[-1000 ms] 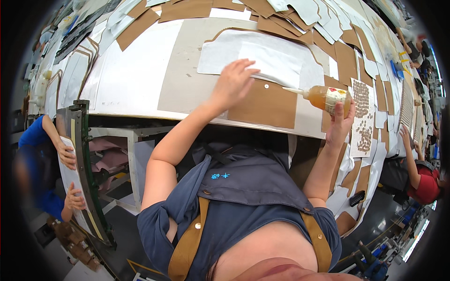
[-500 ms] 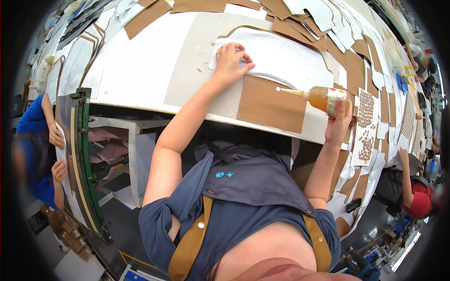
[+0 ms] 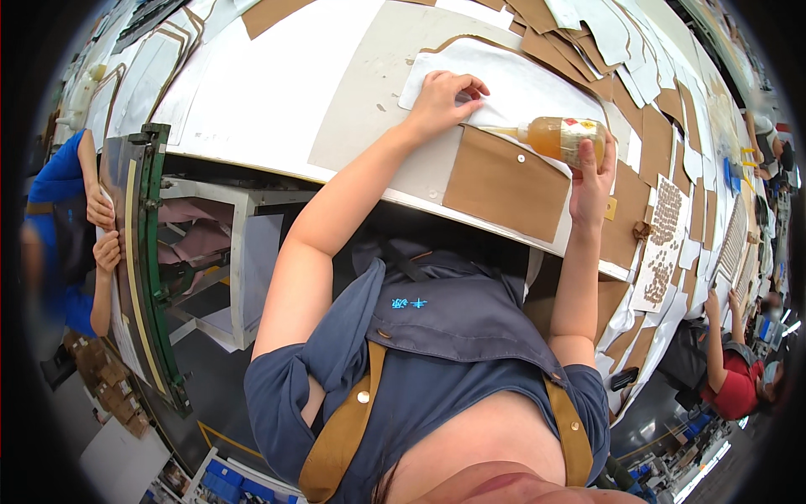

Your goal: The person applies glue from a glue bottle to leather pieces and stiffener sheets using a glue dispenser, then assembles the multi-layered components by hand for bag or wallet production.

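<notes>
My left hand [image 3: 449,102] rests on the near left part of a white panel [image 3: 529,92] with a brown border along its far side. Its thumb and fingers are curled in against the panel, close to the near edge. In my right hand [image 3: 594,172] is a squeeze bottle [image 3: 550,138] of amber liquid, tipped on its side. Its long narrow nozzle [image 3: 501,130] points left, along the panel's near edge beside my left thumb. Partly beneath the bottle lies a flat brown piece [image 3: 504,189] with a small white round spot [image 3: 520,158] on it.
Stacked brown and white pieces [image 3: 579,50] cover the table's far right. A white board [image 3: 659,252] with rows of small brown bits lies at right. A green-framed machine [image 3: 151,252] stands at left, with a co-worker's hands [image 3: 105,227] beside it. Another person [image 3: 730,382] is at right.
The bottle has moved left, bringing its nozzle to the panel's edge near my left hand. My view has shifted slightly. My left hand keeps its place on the panel.
</notes>
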Tool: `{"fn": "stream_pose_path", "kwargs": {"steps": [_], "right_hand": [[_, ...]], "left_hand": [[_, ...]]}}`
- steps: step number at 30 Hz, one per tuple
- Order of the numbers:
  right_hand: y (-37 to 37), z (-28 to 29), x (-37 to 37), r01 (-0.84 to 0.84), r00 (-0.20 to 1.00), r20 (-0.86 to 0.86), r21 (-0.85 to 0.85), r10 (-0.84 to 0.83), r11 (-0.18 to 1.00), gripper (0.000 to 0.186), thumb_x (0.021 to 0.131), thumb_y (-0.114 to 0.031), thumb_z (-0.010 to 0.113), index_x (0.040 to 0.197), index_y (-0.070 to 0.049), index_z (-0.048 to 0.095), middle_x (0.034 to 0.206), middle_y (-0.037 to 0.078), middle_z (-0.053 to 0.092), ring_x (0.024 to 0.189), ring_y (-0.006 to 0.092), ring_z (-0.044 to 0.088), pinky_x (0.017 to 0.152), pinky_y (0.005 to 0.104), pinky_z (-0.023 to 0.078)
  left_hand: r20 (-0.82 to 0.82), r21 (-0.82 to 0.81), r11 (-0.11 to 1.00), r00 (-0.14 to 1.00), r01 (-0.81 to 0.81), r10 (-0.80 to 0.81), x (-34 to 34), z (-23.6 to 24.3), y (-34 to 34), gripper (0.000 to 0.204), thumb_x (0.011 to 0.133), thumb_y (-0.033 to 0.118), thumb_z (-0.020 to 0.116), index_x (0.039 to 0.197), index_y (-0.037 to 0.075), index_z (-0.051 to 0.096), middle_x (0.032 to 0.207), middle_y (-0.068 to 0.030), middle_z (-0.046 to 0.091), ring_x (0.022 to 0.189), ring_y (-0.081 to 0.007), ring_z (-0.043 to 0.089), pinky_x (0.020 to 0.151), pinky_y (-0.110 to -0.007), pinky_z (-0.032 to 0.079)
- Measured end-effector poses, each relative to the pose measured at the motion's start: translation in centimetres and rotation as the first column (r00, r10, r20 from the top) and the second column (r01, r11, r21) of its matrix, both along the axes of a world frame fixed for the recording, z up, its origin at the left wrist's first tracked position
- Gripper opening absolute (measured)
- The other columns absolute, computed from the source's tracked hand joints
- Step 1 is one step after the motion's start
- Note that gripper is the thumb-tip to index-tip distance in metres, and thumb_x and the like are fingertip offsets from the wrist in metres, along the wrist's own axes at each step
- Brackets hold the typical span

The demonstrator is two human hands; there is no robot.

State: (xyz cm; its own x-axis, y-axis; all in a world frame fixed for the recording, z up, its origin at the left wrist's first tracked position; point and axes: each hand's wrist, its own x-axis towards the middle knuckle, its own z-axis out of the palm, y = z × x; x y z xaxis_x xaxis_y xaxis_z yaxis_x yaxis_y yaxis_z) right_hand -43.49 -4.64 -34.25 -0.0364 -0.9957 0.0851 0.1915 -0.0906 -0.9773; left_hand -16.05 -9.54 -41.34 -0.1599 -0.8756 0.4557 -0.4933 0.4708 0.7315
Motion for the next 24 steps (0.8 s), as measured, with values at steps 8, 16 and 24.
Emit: {"fn": "stream_pose_path", "kwargs": {"steps": [8, 16, 24], "right_hand": [[-1.5, -1.7, 1.0, -0.021, 0.990, -0.141, -0.038, 0.015, 0.999, 0.050, 0.098, -0.025, 0.069, 0.139, -0.006, 0.048, 0.124, 0.007, 0.062, 0.112, 0.0151, 0.063, 0.093, 0.0294, 0.054], [-1.9, -2.2, 1.2, -0.033, 0.985, -0.173, -0.058, 0.023, 0.998, 0.050, 0.098, -0.025, 0.068, 0.138, -0.004, 0.048, 0.123, 0.008, 0.062, 0.112, 0.0157, 0.063, 0.094, 0.0298, 0.054], [-1.9, -2.1, 1.4, -0.028, 0.984, -0.176, -0.066, 0.016, 0.997, 0.049, 0.097, -0.024, 0.069, 0.136, -0.004, 0.049, 0.122, 0.008, 0.061, 0.113, 0.0163, 0.060, 0.096, 0.0303, 0.050]], "left_hand": [[0.022, 0.050, 0.999, 1.000, -0.004, 0.003, 0.1, -0.4, -0.1, 0.015, 0.087, 0.020, 0.072, 0.101, 0.015, 0.072, 0.099, 0.0014, 0.072, 0.100, -0.0192, 0.062, 0.108, -0.038, 0.032], [0.040, 0.035, 0.999, 0.999, 0.007, -0.008, 0.1, -0.5, -0.2, 0.013, 0.087, 0.018, 0.071, 0.099, 0.014, 0.071, 0.097, 0.0006, 0.073, 0.100, -0.0195, 0.063, 0.105, -0.039, 0.034], [0.052, 0.029, 1.000, 0.999, -0.001, -0.001, 0.1, -0.2, -0.3, 0.011, 0.087, 0.019, 0.071, 0.097, 0.013, 0.071, 0.096, -0.0001, 0.074, 0.099, -0.0202, 0.065, 0.104, -0.039, 0.036]]}}
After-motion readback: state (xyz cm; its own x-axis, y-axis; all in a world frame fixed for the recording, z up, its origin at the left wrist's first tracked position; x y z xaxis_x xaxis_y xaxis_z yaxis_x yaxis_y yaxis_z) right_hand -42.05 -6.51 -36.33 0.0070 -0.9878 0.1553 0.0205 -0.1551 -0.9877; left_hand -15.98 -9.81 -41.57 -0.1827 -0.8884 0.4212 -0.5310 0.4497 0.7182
